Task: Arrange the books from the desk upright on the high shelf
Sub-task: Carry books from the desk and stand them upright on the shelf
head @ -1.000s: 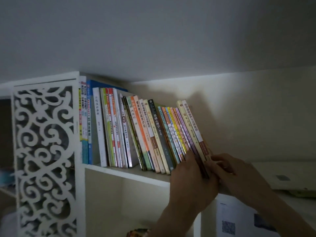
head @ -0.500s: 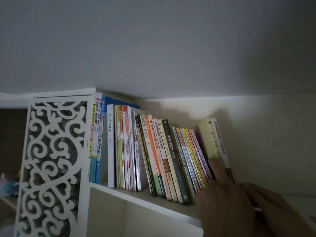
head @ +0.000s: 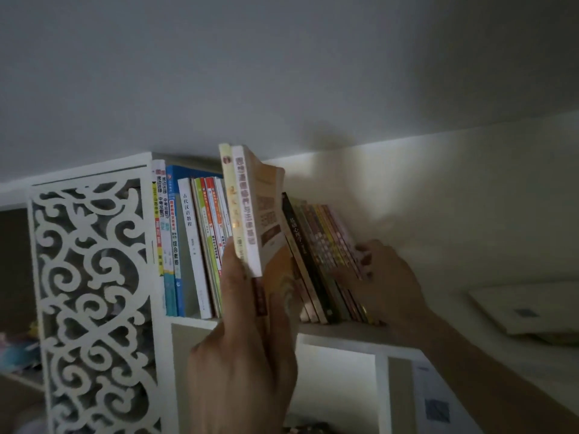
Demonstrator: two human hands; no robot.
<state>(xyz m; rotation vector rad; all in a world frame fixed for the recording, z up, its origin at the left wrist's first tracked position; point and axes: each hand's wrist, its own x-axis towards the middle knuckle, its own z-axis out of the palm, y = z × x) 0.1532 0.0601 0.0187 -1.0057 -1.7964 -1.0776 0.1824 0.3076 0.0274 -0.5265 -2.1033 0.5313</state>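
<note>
Left hand (head: 247, 364): gripping two pale books (head: 242, 208) upright, raised before the shelf (head: 338, 332) row. Right hand (head: 387, 283): fingers (head: 365, 261) spread flat against the leaning books (head: 326, 245) at row's right end. Fretwork panel (head: 91, 296) at left.

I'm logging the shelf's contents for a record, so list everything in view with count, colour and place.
held books: two, cream spines, lifted in front of the row
upright books: about nine, blue, white, green, orange, shelf's left end
leaning books: about ten, black, yellow, pink, tilted left, shelf's right part
shelf: one, white, high
fretwork panel: one, white, left
flat box: one, pale, right
left hand: grip on held books
right hand: against leaning books
</note>
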